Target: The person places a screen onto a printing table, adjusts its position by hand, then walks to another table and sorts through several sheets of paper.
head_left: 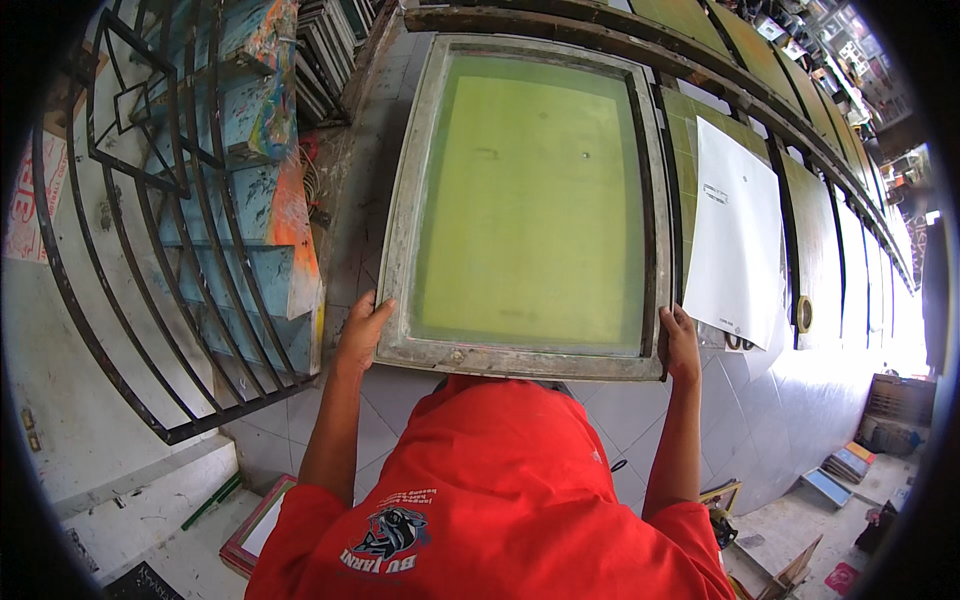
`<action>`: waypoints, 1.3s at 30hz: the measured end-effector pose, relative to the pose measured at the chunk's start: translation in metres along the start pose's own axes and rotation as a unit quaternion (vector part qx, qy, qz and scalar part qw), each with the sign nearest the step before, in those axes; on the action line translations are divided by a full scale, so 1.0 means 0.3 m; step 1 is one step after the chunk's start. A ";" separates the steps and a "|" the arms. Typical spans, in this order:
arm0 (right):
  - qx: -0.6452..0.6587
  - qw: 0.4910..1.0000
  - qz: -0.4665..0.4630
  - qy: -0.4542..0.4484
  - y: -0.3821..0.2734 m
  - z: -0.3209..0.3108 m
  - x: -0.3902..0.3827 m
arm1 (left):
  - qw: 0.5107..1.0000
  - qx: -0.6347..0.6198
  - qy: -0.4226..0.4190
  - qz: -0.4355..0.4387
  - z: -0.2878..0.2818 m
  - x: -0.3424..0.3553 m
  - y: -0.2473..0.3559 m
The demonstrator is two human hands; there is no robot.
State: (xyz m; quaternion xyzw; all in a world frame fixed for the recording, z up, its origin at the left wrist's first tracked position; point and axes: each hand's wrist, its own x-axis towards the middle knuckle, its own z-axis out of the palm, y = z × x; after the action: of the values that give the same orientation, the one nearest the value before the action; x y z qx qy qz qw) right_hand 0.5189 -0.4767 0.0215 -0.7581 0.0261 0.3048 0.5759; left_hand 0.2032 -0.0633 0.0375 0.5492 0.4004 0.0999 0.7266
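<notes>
A large screen-printing frame (408, 250) with worn grey edges spans the space in front of me. Its stretched mesh (530, 210) is coated yellow-green, with a paler band along the border and a few small dark marks. My left hand (364, 330) grips the near left corner, thumb on top of the frame and fingers hidden under it. At the near right corner my right hand (680, 340) clasps the side the same way. What lies directly beneath the frame is mostly hidden.
A white printed sheet (738, 225) and a tape roll (804, 314) are on the long slatted table to the right. Paint-stained blue shelves (235, 200) and a curved black metal grille (140, 290) stand left. More frames (325, 60) lean at the back left.
</notes>
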 end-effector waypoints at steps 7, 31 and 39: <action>0.041 0.998 -0.049 0.016 0.003 0.026 -0.008 | 1.000 -0.009 -0.014 0.014 -0.006 0.008 -0.008; 0.046 0.998 -0.035 -0.040 -0.042 0.037 -0.032 | 0.999 -0.031 -0.024 0.012 -0.017 0.022 -0.029; 0.047 0.998 -0.032 -0.029 -0.017 0.023 -0.017 | 0.999 -0.040 -0.023 0.007 -0.020 0.030 -0.041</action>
State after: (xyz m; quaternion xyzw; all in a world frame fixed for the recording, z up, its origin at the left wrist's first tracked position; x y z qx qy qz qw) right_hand 0.5137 -0.4704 0.0274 -0.7217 -0.0007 0.3067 0.6205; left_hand 0.2014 -0.0583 0.0221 0.5247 0.3755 0.1089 0.7562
